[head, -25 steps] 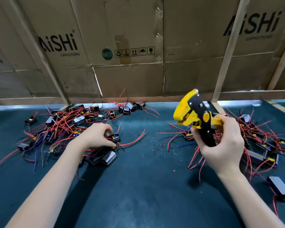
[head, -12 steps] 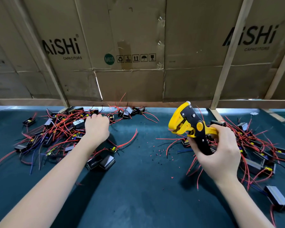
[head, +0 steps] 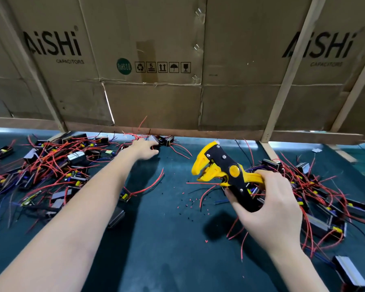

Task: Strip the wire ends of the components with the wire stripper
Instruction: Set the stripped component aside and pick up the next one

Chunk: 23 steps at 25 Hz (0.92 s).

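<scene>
My right hand (head: 268, 209) grips the black handle of the yellow and black wire stripper (head: 221, 169) above the mat, its jaws pointing left with no wire in them. My left hand (head: 144, 149) is stretched far forward to the back edge of the mat, fingers curled on a small dark component (head: 156, 146) with red wires, beside a grey one (head: 152, 138). A large tangle of components with red and blue wires (head: 51, 165) lies to the left. A second pile (head: 316, 192) lies to the right, behind my right hand.
The dark green mat (head: 167, 239) carries small red and black insulation scraps (head: 190, 204) in the middle. A cardboard wall (head: 156, 98) with wooden slats (head: 282, 85) closes off the back. A loose black component (head: 350, 272) lies at the near right.
My left hand left the left pile and reached forward and right to the components at the back edge. The stripper in my right hand dropped slightly and tilted further left.
</scene>
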Each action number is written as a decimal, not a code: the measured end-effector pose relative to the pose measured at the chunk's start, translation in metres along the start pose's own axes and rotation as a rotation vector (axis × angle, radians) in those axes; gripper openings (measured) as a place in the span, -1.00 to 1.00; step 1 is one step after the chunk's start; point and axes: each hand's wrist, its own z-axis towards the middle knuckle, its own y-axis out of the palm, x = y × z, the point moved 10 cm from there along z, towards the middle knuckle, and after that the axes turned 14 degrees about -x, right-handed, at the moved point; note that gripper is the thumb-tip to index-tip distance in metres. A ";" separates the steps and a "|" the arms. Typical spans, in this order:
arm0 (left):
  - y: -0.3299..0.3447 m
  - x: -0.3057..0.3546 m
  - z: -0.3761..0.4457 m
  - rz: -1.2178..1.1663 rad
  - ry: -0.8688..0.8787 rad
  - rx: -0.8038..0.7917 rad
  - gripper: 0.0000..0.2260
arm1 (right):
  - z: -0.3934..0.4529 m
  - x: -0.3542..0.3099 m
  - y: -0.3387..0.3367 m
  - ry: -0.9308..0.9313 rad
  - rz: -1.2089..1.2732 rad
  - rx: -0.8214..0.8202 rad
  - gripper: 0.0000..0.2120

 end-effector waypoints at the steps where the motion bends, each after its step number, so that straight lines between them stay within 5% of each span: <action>1: 0.007 -0.002 0.004 0.038 -0.035 -0.001 -0.59 | 0.002 0.002 0.001 0.002 -0.026 -0.014 -0.39; 4: 0.008 0.004 0.008 -0.026 -0.029 0.184 -0.71 | 0.005 0.008 0.001 0.010 -0.085 -0.031 -0.40; 9: -0.036 -0.015 -0.036 -0.646 0.039 0.604 -0.85 | 0.011 0.021 0.001 0.052 -0.088 -0.006 -0.47; 12: -0.058 -0.014 -0.080 -0.922 0.165 0.706 -0.84 | 0.012 0.030 0.002 0.080 -0.089 -0.006 -0.47; 15: -0.071 -0.002 -0.119 -1.225 0.418 0.549 -0.91 | 0.013 0.036 0.002 0.106 -0.092 -0.003 -0.47; 18: -0.031 0.028 -0.146 -1.382 0.471 0.105 -0.79 | 0.015 0.040 0.003 0.135 -0.082 -0.007 -0.47; 21: 0.048 0.078 -0.170 -1.090 0.425 -0.266 -0.82 | 0.015 0.043 0.003 0.151 -0.065 -0.008 -0.44; 23: 0.083 0.093 -0.177 -0.697 0.398 -0.312 -0.89 | 0.009 0.043 0.004 0.153 -0.068 -0.002 -0.44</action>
